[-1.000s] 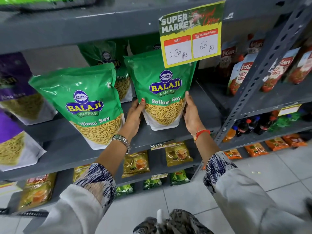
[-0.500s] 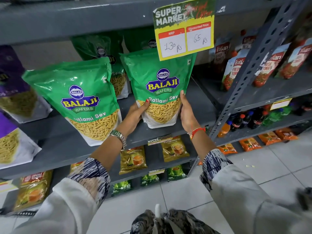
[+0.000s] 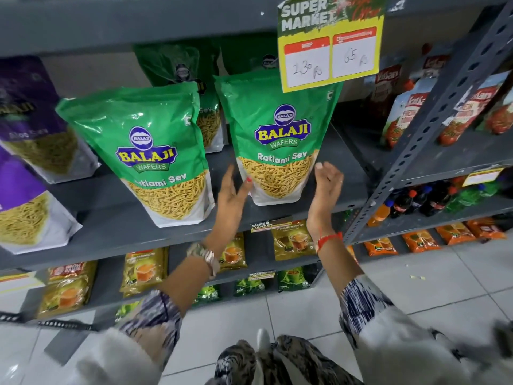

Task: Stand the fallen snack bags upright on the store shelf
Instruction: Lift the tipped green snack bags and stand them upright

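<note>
Two green Balaji Ratlami Sev bags stand upright on the grey metal shelf [image 3: 116, 226]. The right green bag [image 3: 280, 140] sits near the front edge of the shelf board, its top partly behind a yellow price card [image 3: 330, 43] that hangs from the shelf above. The left green bag [image 3: 150, 151] stands just beside it, leaning slightly toward the left, and more green bags [image 3: 177, 65] stand behind both in the shadow. The person's left hand [image 3: 231, 193] is open, fingers extended, positioned at the lower left corner of the right green bag; whether the thumb tip touches the bag cannot be determined. The right hand [image 3: 326, 184] is also open, palm facing inward, held just beside the lower right corner of the same bag with a visible gap. Neither hand grips anything. A metal watch [image 3: 204, 255] sits on the left wrist and a red thread band [image 3: 329, 238] on the right wrist. Purple snack bags [image 3: 30, 120] occupy the left end of the same shelf. Ketchup pouches [image 3: 405, 115] stand in the adjoining rack to the right, beyond a perforated upright [image 3: 433, 118].
</note>
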Action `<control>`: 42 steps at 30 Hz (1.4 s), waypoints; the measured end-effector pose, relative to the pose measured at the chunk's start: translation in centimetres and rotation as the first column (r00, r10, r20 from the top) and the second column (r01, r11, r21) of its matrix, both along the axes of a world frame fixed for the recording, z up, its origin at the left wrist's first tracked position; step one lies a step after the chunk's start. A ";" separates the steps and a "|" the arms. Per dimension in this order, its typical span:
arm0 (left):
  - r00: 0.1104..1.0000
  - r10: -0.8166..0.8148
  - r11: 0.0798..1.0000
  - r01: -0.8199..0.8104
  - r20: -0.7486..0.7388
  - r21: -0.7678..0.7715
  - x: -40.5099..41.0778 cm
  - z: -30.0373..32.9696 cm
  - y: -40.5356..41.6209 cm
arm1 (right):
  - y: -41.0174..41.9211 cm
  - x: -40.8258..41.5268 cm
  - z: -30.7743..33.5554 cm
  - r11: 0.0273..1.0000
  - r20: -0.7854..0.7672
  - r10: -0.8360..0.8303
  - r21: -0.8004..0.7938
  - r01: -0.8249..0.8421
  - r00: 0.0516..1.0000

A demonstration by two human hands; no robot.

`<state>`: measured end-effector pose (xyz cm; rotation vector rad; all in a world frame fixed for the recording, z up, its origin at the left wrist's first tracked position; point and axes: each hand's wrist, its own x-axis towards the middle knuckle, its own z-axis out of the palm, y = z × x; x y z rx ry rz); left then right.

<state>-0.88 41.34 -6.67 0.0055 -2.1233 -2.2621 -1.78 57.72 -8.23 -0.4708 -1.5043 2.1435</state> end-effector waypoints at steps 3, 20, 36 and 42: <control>0.991 0.096 0.989 -0.106 -0.096 -0.102 5.2 -2.4 -1.6 | -2.5 2.9 -1.3 0.994 -0.049 -0.102 0.021 0.103 0.994; 0.957 0.266 0.949 -0.282 0.118 0.143 -1.9 0.6 -17.1 | -17.8 -0.6 2.7 0.738 0.228 0.642 0.074 -0.671 0.732; 0.993 0.100 0.978 -0.110 0.061 0.176 -2.3 1.0 -15.7 | -17.0 -1.6 3.0 0.807 0.209 0.569 0.043 -0.589 0.795; 0.992 0.126 0.983 -0.128 0.030 0.132 -2.2 0.8 -15.8 | -17.1 -1.6 2.9 0.797 0.209 0.576 0.070 -0.600 0.790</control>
